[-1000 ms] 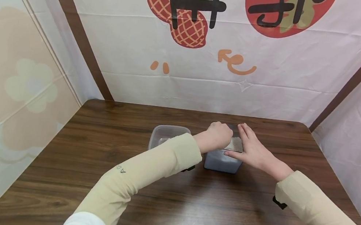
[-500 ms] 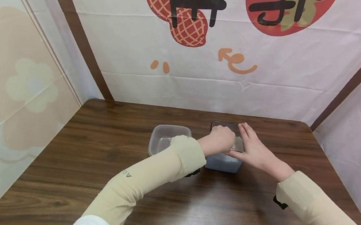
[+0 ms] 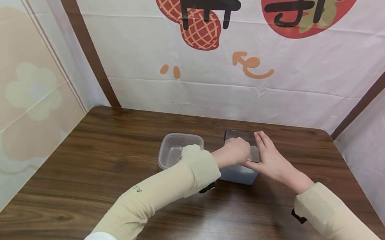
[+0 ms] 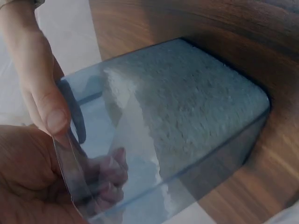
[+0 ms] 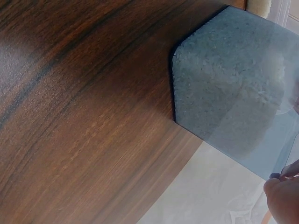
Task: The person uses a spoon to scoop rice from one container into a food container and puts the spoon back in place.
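A clear, bluish rectangular container (image 3: pixel 237 174) with a dark rim stands on the table, partly filled with rice (image 4: pixel 187 98). My left hand (image 3: pixel 234 152) reaches in over its rim, knuckles up. Through the clear wall in the left wrist view, the left fingertips (image 4: pixel 117 163) look curled near the sloping rice; whether they hold anything is unclear. My right hand (image 3: pixel 273 159) grips the container's right side, with the thumb at the near rim and fingers toward the far one. A smaller clear plastic box (image 3: pixel 166 150) to the left holds a white heap of rice (image 3: pixel 190 151), partly behind my left sleeve.
Both containers sit on the far half of the dark wooden table (image 3: pixel 109 177). A printed white cloth (image 3: pixel 216 99) hangs just behind the table's far edge. Pale cloth panels flank both sides.
My left hand has shifted slightly right within the container, and more of the rice heap in the smaller box shows. My right hand keeps its grip and place.
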`<action>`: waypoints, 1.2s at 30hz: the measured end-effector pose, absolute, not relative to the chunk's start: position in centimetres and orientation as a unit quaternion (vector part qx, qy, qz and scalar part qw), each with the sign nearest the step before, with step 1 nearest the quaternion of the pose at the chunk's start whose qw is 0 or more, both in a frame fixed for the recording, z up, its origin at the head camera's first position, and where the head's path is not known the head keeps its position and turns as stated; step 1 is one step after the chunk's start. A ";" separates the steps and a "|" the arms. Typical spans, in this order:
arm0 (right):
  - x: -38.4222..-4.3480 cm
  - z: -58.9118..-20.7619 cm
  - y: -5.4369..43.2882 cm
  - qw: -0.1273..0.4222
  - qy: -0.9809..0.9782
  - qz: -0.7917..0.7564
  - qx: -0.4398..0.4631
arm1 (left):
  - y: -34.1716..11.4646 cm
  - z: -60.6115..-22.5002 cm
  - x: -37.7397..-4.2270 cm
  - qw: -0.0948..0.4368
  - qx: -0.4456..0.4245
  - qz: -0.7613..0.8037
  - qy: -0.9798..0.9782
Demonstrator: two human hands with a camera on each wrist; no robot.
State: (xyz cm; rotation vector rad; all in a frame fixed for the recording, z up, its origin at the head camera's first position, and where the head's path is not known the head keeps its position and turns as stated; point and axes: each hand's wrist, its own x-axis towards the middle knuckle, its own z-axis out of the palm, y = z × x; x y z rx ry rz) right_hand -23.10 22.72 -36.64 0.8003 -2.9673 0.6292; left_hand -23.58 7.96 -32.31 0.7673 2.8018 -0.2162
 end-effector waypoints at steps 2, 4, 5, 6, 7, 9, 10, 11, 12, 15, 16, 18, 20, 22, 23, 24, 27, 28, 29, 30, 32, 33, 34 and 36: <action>-23.1 -36.5 22.7 -0.002 -0.946 0.201 0.254 | 7.9 -32.3 -23.6 0.117 0.248 -0.060 0.960; -23.0 -36.5 22.6 -0.008 -0.947 0.201 0.251 | 7.9 -32.3 -23.6 0.119 0.242 -0.053 0.961; -23.0 -36.5 22.6 -0.009 -0.947 0.200 0.250 | 7.9 -32.3 -23.6 0.119 0.242 -0.052 0.962; -23.0 -36.5 22.6 -0.011 -0.948 0.198 0.248 | 7.9 -32.3 -23.6 0.121 0.242 -0.050 0.961; -23.0 -36.5 22.7 -0.011 -0.949 0.198 0.247 | 7.9 -32.3 -23.6 0.121 0.242 -0.051 0.961; -23.1 -36.5 22.7 -0.010 -0.949 0.198 0.244 | 8.0 -32.2 -23.7 0.126 0.240 -0.049 0.961; -23.1 -36.6 22.7 -0.009 -0.949 0.199 0.244 | 8.0 -32.3 -23.8 0.127 0.240 -0.047 0.961; -23.1 -36.6 22.7 -0.008 -0.949 0.198 0.244 | 8.0 -32.3 -23.9 0.127 0.239 -0.045 0.962; -23.1 -36.6 22.7 -0.008 -0.949 0.199 0.244 | 8.0 -32.4 -24.0 0.129 0.239 -0.043 0.962; -23.2 -36.7 22.7 -0.008 -0.949 0.200 0.244 | 8.0 -32.6 -24.3 0.131 0.238 -0.033 0.962; -23.2 -36.7 22.7 -0.007 -0.949 0.200 0.244 | 8.0 -32.7 -24.4 0.129 0.238 -0.034 0.962; -23.2 -36.7 22.7 -0.005 -0.948 0.202 0.244 | 8.0 -32.8 -24.5 0.127 0.238 -0.033 0.962; -23.2 -36.7 22.7 -0.003 -0.949 0.201 0.244 | 8.0 -32.8 -24.5 0.125 0.238 -0.032 0.963; -23.3 -36.7 22.7 0.000 -0.949 0.201 0.244 | 8.0 -32.6 -24.5 0.124 0.238 -0.032 0.963; -23.3 -36.7 22.6 0.000 -0.949 0.201 0.244 | 8.0 -32.5 -24.4 0.124 0.239 -0.031 0.963; -23.3 -36.6 22.6 0.000 -0.949 0.201 0.244 | 7.9 -32.4 -24.4 0.125 0.239 -0.030 0.962; -23.3 -36.6 22.6 0.002 -0.948 0.204 0.246 | 7.8 -32.2 -24.3 0.128 0.243 -0.028 0.961; -23.3 -36.6 22.6 0.004 -0.948 0.204 0.246 | 7.8 -32.1 -24.3 0.129 0.244 -0.026 0.961; -23.3 -36.6 22.6 0.005 -0.947 0.205 0.246 | 7.8 -32.1 -24.2 0.131 0.247 -0.025 0.960; -23.2 -36.6 22.6 0.006 -0.947 0.206 0.245 | 7.7 -32.1 -24.2 0.130 0.248 -0.023 0.960; -23.2 -36.6 22.5 0.010 -0.947 0.207 0.245 | 7.7 -32.0 -24.2 0.129 0.247 -0.019 0.960; -23.2 -36.6 22.5 0.010 -0.947 0.208 0.244 | 7.6 -32.0 -24.2 0.129 0.246 -0.017 0.961; -23.2 -36.6 22.5 0.010 -0.947 0.208 0.243 | 7.6 -31.9 -24.2 0.131 0.243 -0.013 0.961; -23.2 -36.6 22.4 0.009 -0.947 0.209 0.243 | 7.6 -31.8 -24.2 0.132 0.240 -0.008 0.962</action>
